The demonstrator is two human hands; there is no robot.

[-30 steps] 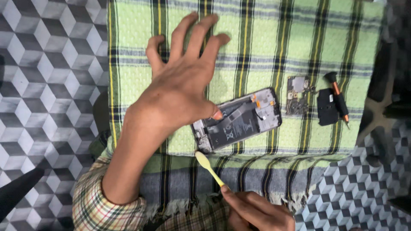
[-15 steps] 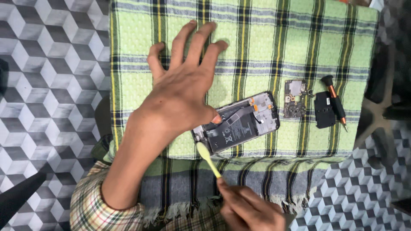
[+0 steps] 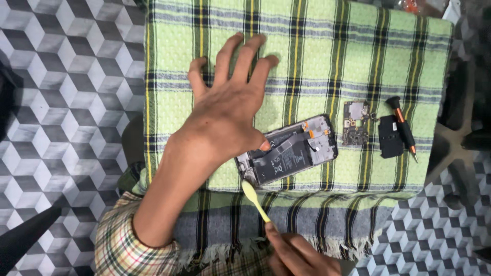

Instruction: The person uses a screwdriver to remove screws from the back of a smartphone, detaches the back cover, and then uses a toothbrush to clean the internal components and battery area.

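On the one green checked cloth (image 3: 317, 56) lay one opened phone (image 3: 289, 151), one small circuit board (image 3: 355, 122), one black cover piece (image 3: 389, 137) and one screwdriver (image 3: 403, 125). There was one yellow pry tool (image 3: 254, 201), and two hands (image 3: 227, 115) were in sight.

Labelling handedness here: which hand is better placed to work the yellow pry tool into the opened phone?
Right, probably. The right hand already grips the yellow pry tool, tip just below the opened phone. The left hand is splayed, thumb pinning the phone's left end.
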